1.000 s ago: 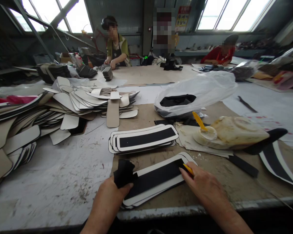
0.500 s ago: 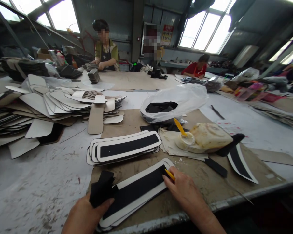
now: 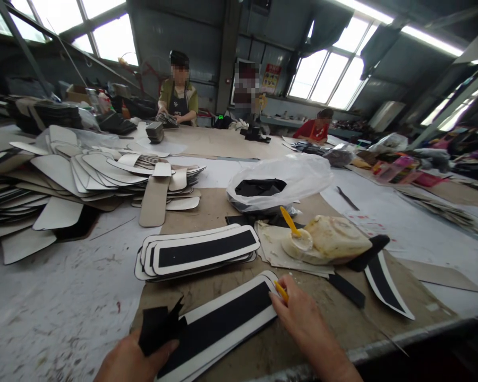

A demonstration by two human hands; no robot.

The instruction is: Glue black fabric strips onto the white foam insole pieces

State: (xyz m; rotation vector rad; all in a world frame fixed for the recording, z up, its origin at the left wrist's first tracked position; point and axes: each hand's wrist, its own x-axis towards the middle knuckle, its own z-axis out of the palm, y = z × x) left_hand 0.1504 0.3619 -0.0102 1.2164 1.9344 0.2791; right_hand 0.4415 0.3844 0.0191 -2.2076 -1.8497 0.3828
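Black strips (image 3: 155, 324) are pinched in my left hand (image 3: 137, 356) near the lower left end of a white panel (image 3: 207, 306) with a black strip lying along its middle. This panel tops a small stack at the table's front. My right hand (image 3: 298, 313) is closed around a yellow tool (image 3: 281, 292), its fingertips at the panel's upper right end. Just behind lies another stack of white panels with black centres (image 3: 209, 249). A stained yellowish container (image 3: 336, 239) with a yellow stick (image 3: 290, 220) in its mouth rests on pale sheets to the right.
An open plastic bag (image 3: 302, 172) of black pieces sits behind. Large piles of pale panels (image 3: 91, 170) cover the left. A curved panel (image 3: 388, 286) and a black-handled tool (image 3: 346, 291) lie at the right. Two people (image 3: 178, 98) (image 3: 313, 129) work across the room.
The view has tilted up a little. Both hands stay at the same panel, and the black strips in my left hand have shifted, with a corner now sticking up.
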